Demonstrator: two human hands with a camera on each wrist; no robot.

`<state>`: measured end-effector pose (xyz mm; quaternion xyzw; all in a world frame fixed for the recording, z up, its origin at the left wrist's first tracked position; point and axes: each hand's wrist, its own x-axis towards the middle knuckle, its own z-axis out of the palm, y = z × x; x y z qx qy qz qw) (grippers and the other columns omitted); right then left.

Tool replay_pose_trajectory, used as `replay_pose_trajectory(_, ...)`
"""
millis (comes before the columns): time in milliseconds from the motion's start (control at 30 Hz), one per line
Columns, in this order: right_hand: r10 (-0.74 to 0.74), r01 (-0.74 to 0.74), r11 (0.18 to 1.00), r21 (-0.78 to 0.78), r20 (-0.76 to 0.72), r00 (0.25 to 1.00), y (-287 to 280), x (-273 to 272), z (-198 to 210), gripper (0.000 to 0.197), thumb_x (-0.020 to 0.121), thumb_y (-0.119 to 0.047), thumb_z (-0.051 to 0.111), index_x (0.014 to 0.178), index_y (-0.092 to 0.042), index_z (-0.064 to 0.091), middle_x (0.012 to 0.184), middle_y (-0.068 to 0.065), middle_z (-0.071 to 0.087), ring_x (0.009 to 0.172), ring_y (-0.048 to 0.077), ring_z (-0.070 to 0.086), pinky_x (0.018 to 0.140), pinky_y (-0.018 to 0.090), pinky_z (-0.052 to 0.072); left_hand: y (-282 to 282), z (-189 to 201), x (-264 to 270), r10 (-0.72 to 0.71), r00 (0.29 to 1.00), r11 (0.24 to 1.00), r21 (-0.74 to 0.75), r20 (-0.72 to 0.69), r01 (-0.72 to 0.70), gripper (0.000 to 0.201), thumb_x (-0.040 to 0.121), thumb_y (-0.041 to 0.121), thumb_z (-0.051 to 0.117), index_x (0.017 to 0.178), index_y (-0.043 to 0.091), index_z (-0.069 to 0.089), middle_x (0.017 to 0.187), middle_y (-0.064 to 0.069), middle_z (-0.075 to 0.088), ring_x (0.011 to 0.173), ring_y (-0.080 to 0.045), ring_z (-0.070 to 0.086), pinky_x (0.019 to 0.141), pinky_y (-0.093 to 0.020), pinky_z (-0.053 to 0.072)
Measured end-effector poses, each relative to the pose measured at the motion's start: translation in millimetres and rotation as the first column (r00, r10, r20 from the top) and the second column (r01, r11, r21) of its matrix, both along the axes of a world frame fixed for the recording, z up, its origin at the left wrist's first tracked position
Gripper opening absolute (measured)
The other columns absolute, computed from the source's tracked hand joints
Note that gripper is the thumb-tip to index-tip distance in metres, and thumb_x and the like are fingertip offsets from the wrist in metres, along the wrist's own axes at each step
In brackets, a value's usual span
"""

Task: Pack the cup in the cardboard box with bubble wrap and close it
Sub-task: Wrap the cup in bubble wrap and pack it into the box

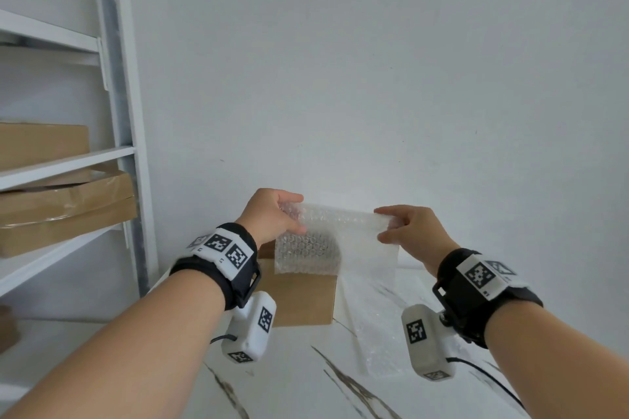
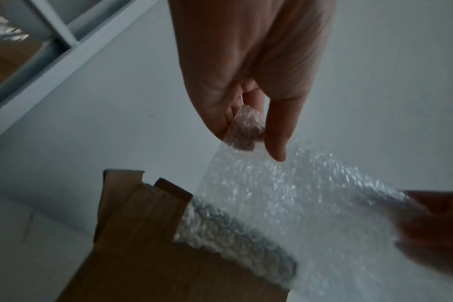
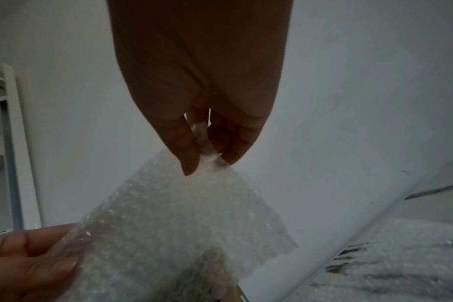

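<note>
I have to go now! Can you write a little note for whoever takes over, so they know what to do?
Left hand and right hand each pinch a top corner of the clear bubble wrap sheet, held up above the brown cardboard box on the white marble-look table. The box's flaps stand open. More bubble wrap lies beside the box. The cup is not visible. Left: wrap the cup, pack it, close the box.

A sheet of clear plastic bubble wrap [image 1: 340,231], its surface knobbly with small glossy blisters, hangs in front of the plain brown cardboard box [image 1: 303,299], which looks matt and papery. Under the box lies the white marble-look tabletop [image 1: 299,381], smooth with dark veins. Left of the box stands a white painted shelf rack [image 1: 119,78] holding matt brown cardboard parcels [image 1: 68,207], one with shiny tape.
</note>
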<state>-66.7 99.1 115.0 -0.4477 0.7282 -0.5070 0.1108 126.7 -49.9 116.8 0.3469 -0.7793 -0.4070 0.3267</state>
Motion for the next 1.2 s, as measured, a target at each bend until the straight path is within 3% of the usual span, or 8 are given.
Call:
replay_pose_trajectory(233, -0.094, 0.085, 0.993, -0.083, -0.114, 0.989, 2.8, 7.1, 12.2, 0.014, 0.076, -0.01, 0.076, 0.089, -0.014, 0.073, 0.07, -0.002, 0.054, 0.062, 0.013, 0.05, 0.062, 0.023, 0.042, 2.9, 10.6, 4.0, 0.166, 0.97, 0.945, -0.311, 0.18, -0.104, 0.029, 0.075, 0.027, 0.08, 0.1, 0.016, 0.072, 0.119, -0.003, 0.055, 0.116, -0.022, 0.052, 0.091, -0.028, 0.043)
replay_pose_trajectory(367, -0.022, 0.016, 0.988, -0.153, -0.036, 0.999, 1.0, 15.5, 21.4, 0.017, 0.075, -0.007, 0.076, 0.082, -0.02, 0.067, 0.099, 0.0, 0.06, 0.089, 0.015, 0.057, 0.074, 0.023, 0.044, 14.5, 18.6, 1.5, 0.066, 0.931, 0.909, -0.407, 0.358, 0.092, 0.051, 0.067, 0.039, 0.083, 0.113, 0.026, 0.065, 0.123, 0.009, 0.048, 0.116, -0.011, 0.046, 0.101, -0.034, 0.042)
replay_pose_trajectory(467, 0.099, -0.097, 0.982, -0.163, 0.0, 0.995, -2.9, 26.6, 31.6, 0.009, 0.076, -0.003, 0.072, 0.084, -0.005, 0.069, 0.08, 0.007, 0.061, 0.071, 0.016, 0.052, 0.061, 0.023, 0.04, 27.1, 29.5, -7.0, 0.014, 0.944, 0.89, -0.434, 0.328, 0.138, 0.016, 0.073, 0.031, 0.077, 0.08, 0.025, 0.064, 0.08, 0.011, 0.051, 0.076, -0.01, 0.049, 0.071, -0.025, 0.041)
replay_pose_trajectory(567, 0.122, -0.104, 0.949, -0.297, 0.04, 0.992, -7.6, 29.8, 39.7, 0.022, 0.074, -0.007, 0.076, 0.091, 0.001, 0.066, 0.082, 0.007, 0.064, 0.075, 0.018, 0.057, 0.068, 0.027, 0.044, 25.7, 34.9, -10.6, -0.018, 0.968, 0.917, -0.382, 0.249, 0.115, 0.039, 0.077, 0.021, 0.072, 0.055, 0.013, 0.04, 0.058, -0.003, 0.037, 0.056, -0.017, 0.035, 0.056, -0.027, 0.027)
replay_pose_trajectory(767, 0.21, -0.141, 0.962, -0.236, 0.3, 0.931, -6.9, 26.9, 42.5, 0.087, 0.068, -0.034, 0.081, 0.142, -0.014, 0.039, 0.126, 0.006, 0.061, 0.114, 0.021, 0.06, 0.098, 0.039, 0.049, 19.8, 39.0, 1.4, -0.129, 0.936, 0.977, 0.119, -0.327, 0.176, 0.019, 0.084, 0.014, 0.073, 0.101, 0.008, 0.068, 0.099, -0.008, 0.073, 0.082, -0.016, 0.069, 0.077, -0.029, 0.058)
replay_pose_trajectory(900, 0.314, -0.294, 0.95, -0.11, 0.338, 0.887, -7.1, 36.5, 28.8, 0.035, 0.085, -0.021, 0.07, 0.114, -0.006, 0.06, 0.099, 0.009, 0.072, 0.079, 0.018, 0.071, 0.066, 0.027, 0.057, 25.1, 35.6, 2.1, -0.13, 0.903, 0.948, 0.215, -0.41, 0.234, 0.009, 0.086, 0.011, 0.07, 0.094, 0.012, 0.066, 0.097, -0.006, 0.072, 0.075, -0.009, 0.07, 0.057, -0.019, 0.058)
replay_pose_trajectory(1000, 0.279, -0.246, 0.96, -0.136, 0.334, 0.9, -11.2, 36.8, 22.0, 0.018, 0.091, -0.016, 0.063, 0.105, -0.006, 0.067, 0.077, 0.004, 0.068, 0.059, 0.013, 0.063, 0.052, 0.021, 0.051, 18.9, 27.9, 1.3, -0.134, 0.95, 0.964, 0.185, -0.283, 0.191, 0.021, 0.086, 0.022, 0.071, 0.101, 0.01, 0.065, 0.099, -0.005, 0.073, 0.08, -0.012, 0.071, 0.075, -0.03, 0.058)
replay_pose_trajectory(1200, 0.366, -0.312, 0.93, -0.192, 0.529, 0.765, -11.3, 24.5, 11.4, 0.03, 0.099, -0.004, 0.044, 0.117, -0.012, 0.066, 0.106, 0.012, 0.072, 0.084, 0.019, 0.071, 0.065, 0.025, 0.058, 8.5, 16.8, 11.3, -0.26, 0.92, 0.879, 0.324, -0.293, 0.351, 0.019, 0.096, 0.009, 0.054, 0.111, 0.009, 0.065, 0.094, -0.007, 0.069, 0.078, -0.019, 0.065, 0.063, -0.023, 0.058)
